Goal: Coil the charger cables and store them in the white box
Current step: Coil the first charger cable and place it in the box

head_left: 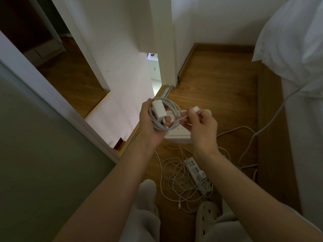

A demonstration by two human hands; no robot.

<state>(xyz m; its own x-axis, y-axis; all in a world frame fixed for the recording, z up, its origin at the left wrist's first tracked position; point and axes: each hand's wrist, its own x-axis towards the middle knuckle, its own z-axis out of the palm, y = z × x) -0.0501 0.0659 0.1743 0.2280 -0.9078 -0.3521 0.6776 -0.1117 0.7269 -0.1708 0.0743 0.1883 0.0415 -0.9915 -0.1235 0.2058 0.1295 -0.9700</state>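
My left hand (150,124) grips a white charger adapter (157,109) together with its white cable (172,106), which is wound in loops around it. My right hand (201,126) pinches the cable's free end near a small white plug (195,108). Both hands hover above the white box (176,135), which sits on the wooden floor and is partly hidden by them. Farther down on the floor lies a loose tangle of white cables (176,182).
A white power strip (196,172) lies among the tangled cables. Another white cable (272,119) runs up to the white bedding (293,41) at right. White walls and a door frame (164,41) stand ahead. My feet in white perforated shoes (208,219) are below.
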